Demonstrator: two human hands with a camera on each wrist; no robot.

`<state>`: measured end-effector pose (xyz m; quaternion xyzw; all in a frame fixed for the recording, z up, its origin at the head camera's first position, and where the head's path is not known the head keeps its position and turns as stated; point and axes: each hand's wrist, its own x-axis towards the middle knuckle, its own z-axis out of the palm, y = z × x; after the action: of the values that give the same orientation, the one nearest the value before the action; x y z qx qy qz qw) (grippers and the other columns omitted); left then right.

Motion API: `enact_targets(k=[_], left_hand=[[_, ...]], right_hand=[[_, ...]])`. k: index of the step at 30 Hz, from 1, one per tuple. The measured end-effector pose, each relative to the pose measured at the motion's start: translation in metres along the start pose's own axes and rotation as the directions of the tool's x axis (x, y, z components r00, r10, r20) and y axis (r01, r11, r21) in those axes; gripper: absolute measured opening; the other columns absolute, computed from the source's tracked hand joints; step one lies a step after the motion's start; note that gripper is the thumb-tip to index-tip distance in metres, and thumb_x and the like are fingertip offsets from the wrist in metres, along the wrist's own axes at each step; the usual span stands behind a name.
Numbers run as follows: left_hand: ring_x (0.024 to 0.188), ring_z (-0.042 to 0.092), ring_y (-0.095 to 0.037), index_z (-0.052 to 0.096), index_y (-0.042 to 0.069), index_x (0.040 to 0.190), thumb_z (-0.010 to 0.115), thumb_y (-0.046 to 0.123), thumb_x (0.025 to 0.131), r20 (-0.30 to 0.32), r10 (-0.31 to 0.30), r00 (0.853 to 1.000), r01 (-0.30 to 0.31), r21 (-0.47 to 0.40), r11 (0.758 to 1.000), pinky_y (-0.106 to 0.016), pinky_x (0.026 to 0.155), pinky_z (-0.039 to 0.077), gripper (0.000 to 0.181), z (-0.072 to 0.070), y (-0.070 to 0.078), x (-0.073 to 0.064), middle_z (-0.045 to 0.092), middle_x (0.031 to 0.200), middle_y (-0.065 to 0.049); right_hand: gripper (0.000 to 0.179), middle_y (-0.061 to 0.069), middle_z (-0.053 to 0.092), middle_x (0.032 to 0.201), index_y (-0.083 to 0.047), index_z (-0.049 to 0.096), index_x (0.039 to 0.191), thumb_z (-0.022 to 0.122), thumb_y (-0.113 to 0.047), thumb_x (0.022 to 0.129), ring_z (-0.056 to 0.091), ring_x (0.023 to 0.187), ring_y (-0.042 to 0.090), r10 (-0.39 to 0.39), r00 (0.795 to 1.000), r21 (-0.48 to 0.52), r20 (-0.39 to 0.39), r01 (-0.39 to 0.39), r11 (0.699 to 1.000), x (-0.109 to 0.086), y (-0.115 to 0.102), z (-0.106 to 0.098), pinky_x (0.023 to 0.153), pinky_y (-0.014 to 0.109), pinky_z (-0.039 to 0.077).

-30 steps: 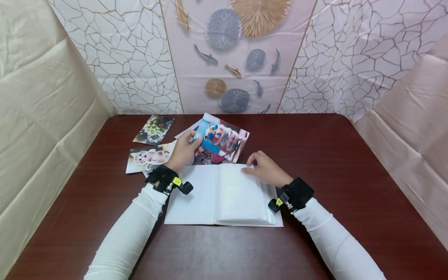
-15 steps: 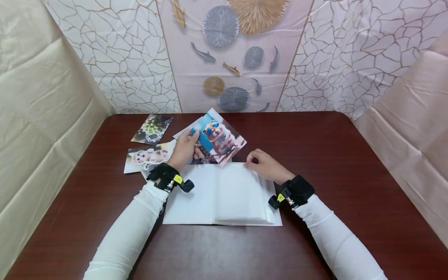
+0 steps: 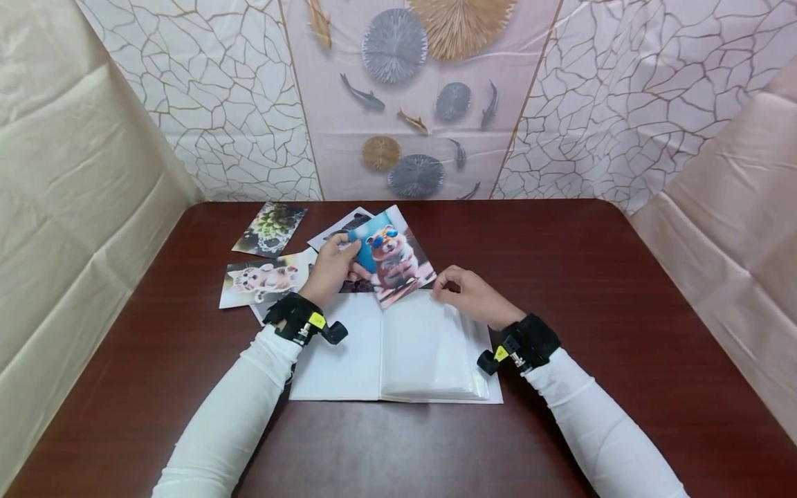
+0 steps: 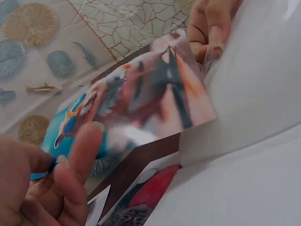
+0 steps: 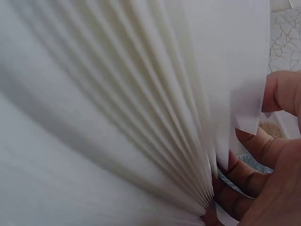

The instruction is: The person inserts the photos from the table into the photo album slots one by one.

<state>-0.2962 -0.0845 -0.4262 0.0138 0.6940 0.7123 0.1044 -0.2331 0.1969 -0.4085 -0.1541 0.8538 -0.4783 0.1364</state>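
A photo album [image 3: 339,356] lies spread on the table, with a translucent sleeve page [image 3: 417,346] on its right half. My left hand [image 3: 333,270] pinches a photo [image 3: 394,259] of a furry animal in blue sunglasses by its blue left edge. The photo is tilted, and its lower corner overlaps the top of the album page. At that page's upper right corner, my right hand [image 3: 470,297] pinches the clear sleeve edge between thumb and finger. In the right wrist view the fingers [image 5: 282,96] hold the corner of the leaf, with many album pages [image 5: 141,94] fanned out beside it.
A kitten photo [image 3: 264,278] and a succulent photo [image 3: 272,229] lie at the left of the brown table [image 3: 560,263]. Another photo [image 3: 339,227] lies partly under the held one. A patterned cloth backdrop [image 3: 417,104] rises behind the table's far edge.
The photo in my left hand has turned more upright and come down toward the album page. My right hand's thumb and finger have closed together at the page corner.
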Motion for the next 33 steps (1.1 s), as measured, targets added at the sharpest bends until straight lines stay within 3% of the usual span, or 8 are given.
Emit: enact_targets(k=[3, 6, 10, 12, 14, 19, 25, 33], left_hand=[[0.065, 0.07, -0.005, 0.03, 0.006, 0.151, 0.053, 0.02, 0.107, 0.03, -0.037, 0.999, 0.038, -0.045, 0.998, -0.016, 0.058, 0.05, 0.052, -0.0023, 0.0008, 0.0011, 0.071, 0.077, 0.004], [0.075, 0.071, -0.005, 0.029, 0.003, 0.155, 0.059, 0.015, 0.103, 0.059, -0.042, 0.997, 0.045, -0.044, 0.998, -0.016, 0.063, 0.052, 0.061, -0.0022, 0.001, 0.0008, 0.071, 0.089, 0.005], [0.067, 0.064, -0.005, 0.055, 0.0, 0.129, 0.06, 0.018, 0.103, 0.078, -0.023, 0.997, 0.018, 0.064, 0.998, -0.018, 0.058, 0.049, 0.032, -0.0001, 0.0, -0.0005, 0.066, 0.081, 0.006], [0.057, 0.059, -0.007, 0.056, 0.003, 0.114, 0.055, 0.025, 0.106, 0.086, -0.017, 0.996, 0.005, 0.128, 0.992, -0.02, 0.053, 0.046, 0.023, 0.0014, -0.0001, -0.002, 0.062, 0.069, 0.003], [0.049, 0.055, -0.009, 0.051, 0.007, 0.109, 0.047, 0.032, 0.109, 0.088, -0.018, 0.996, 0.003, 0.168, 0.986, -0.022, 0.048, 0.044, 0.026, 0.003, -0.0003, -0.0035, 0.058, 0.063, 0.001], [0.049, 0.06, -0.01, 0.043, 0.011, 0.119, 0.035, 0.039, 0.111, 0.067, -0.023, 0.997, 0.012, 0.16, 0.987, -0.023, 0.048, 0.047, 0.03, 0.0053, 0.0, -0.0053, 0.058, 0.07, -0.003], [0.062, 0.069, -0.008, 0.04, 0.009, 0.125, 0.052, 0.025, 0.107, 0.073, -0.012, 0.997, 0.005, 0.098, 0.995, -0.02, 0.059, 0.052, 0.026, 0.0049, 0.0, -0.0022, 0.069, 0.078, 0.001], [0.062, 0.063, -0.009, 0.049, 0.011, 0.13, 0.055, 0.026, 0.106, 0.002, 0.079, 0.997, -0.078, 0.196, 0.977, -0.022, 0.059, 0.048, 0.029, 0.0059, -0.0028, 0.0008, 0.067, 0.078, 0.004]], right_hand=[[0.012, 0.013, 0.057, 0.122, -0.005, 0.062, 0.104, 0.058, -0.016, 0.102, 0.049, 0.119, 0.03, 0.009, 1.0, 0.015, -0.019, -0.009, 1.0, -0.0002, -0.0018, -0.0001, 0.098, 0.043, 0.038], [0.013, 0.014, 0.059, 0.123, -0.005, 0.06, 0.108, 0.057, -0.016, 0.103, 0.05, 0.118, 0.03, 0.009, 0.999, 0.027, -0.044, -0.008, 1.0, -0.0016, -0.0034, 0.0001, 0.098, 0.042, 0.039], [0.015, 0.015, 0.062, 0.122, -0.004, 0.059, 0.109, 0.058, -0.018, 0.104, 0.054, 0.11, 0.028, -0.006, 0.999, 0.038, -0.054, 0.008, 0.999, -0.0016, -0.0042, 0.0011, 0.092, 0.039, 0.041], [0.016, 0.014, 0.062, 0.12, -0.004, 0.059, 0.11, 0.059, -0.019, 0.104, 0.053, 0.104, 0.027, -0.008, 0.998, 0.04, -0.054, 0.011, 0.999, -0.0013, -0.0045, 0.0017, 0.089, 0.037, 0.042], [0.016, 0.014, 0.062, 0.117, -0.005, 0.06, 0.109, 0.059, -0.019, 0.104, 0.052, 0.101, 0.026, -0.01, 0.998, 0.038, -0.061, 0.013, 0.999, -0.0011, -0.0048, 0.0021, 0.086, 0.036, 0.042], [0.014, 0.012, 0.06, 0.111, -0.005, 0.06, 0.108, 0.06, -0.019, 0.104, 0.05, 0.099, 0.026, -0.025, 0.997, 0.035, -0.072, 0.028, 0.999, -0.0005, -0.0042, 0.0024, 0.086, 0.037, 0.041], [0.015, 0.013, 0.061, 0.11, -0.004, 0.06, 0.107, 0.061, -0.018, 0.103, 0.05, 0.095, 0.025, -0.047, 0.995, 0.046, -0.086, 0.051, 0.998, 0.0003, -0.0028, 0.0027, 0.084, 0.034, 0.042], [0.015, 0.012, 0.06, 0.107, -0.005, 0.061, 0.108, 0.062, -0.019, 0.102, 0.049, 0.094, 0.024, -0.08, 0.992, 0.041, -0.094, 0.085, 0.996, 0.0002, -0.0016, 0.0028, 0.083, 0.033, 0.041]])
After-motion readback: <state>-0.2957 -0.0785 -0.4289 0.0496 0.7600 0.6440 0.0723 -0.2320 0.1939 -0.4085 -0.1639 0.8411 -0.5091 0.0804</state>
